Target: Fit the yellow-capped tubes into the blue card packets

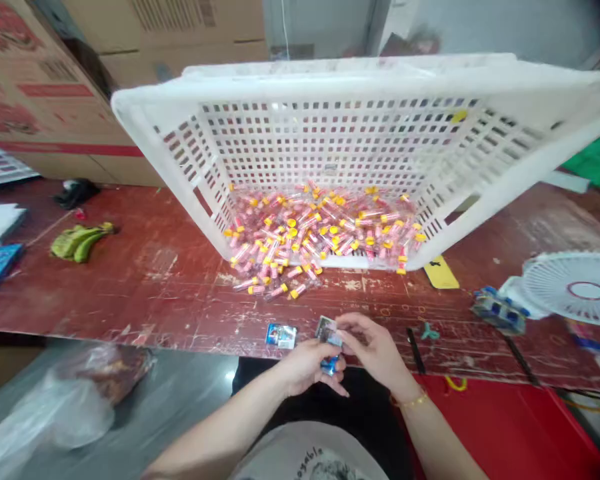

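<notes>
At far left, a bunch of yellow-green bananas (83,241) lies on the scuffed dark-red worktop (130,293), well apart from the work. Next, a flat rectangular blue-and-white glossy packet (281,335) rests near the worktop's front edge, long axis running roughly left to right; it lies to the left of both hands, apart from them, the left hand (305,367) being nearer. That hand is partly curled, with a small shiny blue wrapped piece (330,365) at its fingers and its thumb against a small flat grey-green printed card (329,330). The card sits between the hands, tilted (its long axis cannot be judged, as fingers cover part of it). The right hand (373,347) is nearly closed, thumb and fingertips on the card's right side. Beyond both hands, a white perforated plastic basket (330,87) holds clear tubes with yellow caps (307,223), some spilling over its front edge.
</notes>
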A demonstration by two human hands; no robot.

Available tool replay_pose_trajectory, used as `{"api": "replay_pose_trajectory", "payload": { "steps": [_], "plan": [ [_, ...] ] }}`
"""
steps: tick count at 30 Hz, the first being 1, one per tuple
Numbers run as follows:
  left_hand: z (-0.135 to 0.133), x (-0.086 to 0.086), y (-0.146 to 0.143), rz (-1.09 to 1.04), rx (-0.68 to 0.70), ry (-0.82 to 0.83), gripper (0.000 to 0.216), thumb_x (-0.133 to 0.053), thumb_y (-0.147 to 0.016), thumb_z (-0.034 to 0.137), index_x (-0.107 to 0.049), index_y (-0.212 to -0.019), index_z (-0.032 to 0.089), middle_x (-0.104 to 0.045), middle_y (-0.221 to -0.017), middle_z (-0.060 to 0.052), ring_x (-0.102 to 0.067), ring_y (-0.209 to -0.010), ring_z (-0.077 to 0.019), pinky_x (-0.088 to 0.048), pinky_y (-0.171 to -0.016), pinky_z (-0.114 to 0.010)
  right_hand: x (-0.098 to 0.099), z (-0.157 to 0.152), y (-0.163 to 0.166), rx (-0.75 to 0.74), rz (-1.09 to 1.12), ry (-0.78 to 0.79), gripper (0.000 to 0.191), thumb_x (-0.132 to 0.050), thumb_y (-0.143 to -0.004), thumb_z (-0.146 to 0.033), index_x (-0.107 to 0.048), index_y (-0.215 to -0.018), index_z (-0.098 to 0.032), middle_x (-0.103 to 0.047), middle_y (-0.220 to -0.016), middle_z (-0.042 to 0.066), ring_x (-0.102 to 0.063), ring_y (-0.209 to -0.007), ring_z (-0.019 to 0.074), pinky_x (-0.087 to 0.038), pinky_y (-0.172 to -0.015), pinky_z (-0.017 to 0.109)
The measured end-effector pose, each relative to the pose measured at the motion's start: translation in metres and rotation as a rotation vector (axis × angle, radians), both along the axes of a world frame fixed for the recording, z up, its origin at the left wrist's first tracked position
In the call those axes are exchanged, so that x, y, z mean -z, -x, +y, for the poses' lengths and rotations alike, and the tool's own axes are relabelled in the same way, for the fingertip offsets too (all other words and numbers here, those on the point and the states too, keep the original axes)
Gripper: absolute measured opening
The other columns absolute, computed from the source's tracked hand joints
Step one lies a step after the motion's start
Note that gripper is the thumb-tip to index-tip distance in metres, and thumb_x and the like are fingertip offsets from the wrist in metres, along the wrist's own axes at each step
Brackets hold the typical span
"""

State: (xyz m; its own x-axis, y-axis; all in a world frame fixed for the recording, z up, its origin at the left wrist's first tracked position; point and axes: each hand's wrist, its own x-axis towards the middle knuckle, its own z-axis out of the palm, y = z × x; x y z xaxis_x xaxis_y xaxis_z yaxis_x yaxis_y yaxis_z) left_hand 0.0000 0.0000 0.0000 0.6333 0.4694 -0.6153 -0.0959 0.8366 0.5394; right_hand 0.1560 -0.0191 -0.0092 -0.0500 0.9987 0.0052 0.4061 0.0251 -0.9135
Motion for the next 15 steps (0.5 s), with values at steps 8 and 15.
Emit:
{"api": "replay_pose_trajectory", "payload": {
  "steps": [8, 15],
  "plan": [
    [-0.001, 0.003, -0.007, 0.038, -0.072, -0.03, 0.013, -0.065, -0.065, 0.023, -0.057, -0.063, 0.012, -0.057, -0.056, -0.001, -0.056, -0.052, -0.0111, -0.044, -0.052, -0.021, -0.021, -0.022, 0.014, -0.249, -0.35, -0.198, 0.072, -0.063, -0.075, -0.021, -0.033, -0.141, -0.029, -0.049, -0.135, 0.009, -0.044, -0.126, 0.0273, -0.035, -0.107, 0.05],
    [-0.006, 0.001, 0.002, 0.128, -0.014, -0.267, 0.027, -0.063, -0.075, 0.038, -0.052, -0.065, 0.016, -0.05, -0.053, 0.004, -0.046, -0.043, -0.0072, -0.039, -0.045, -0.021, -0.02, -0.019, 0.009, -0.232, -0.093, -0.006, 0.07, -0.068, -0.074, -0.03, -0.04, -0.137, -0.026, -0.054, -0.131, 0.011, -0.052, -0.12, 0.0277, -0.046, -0.099, 0.045]
  ]
}}
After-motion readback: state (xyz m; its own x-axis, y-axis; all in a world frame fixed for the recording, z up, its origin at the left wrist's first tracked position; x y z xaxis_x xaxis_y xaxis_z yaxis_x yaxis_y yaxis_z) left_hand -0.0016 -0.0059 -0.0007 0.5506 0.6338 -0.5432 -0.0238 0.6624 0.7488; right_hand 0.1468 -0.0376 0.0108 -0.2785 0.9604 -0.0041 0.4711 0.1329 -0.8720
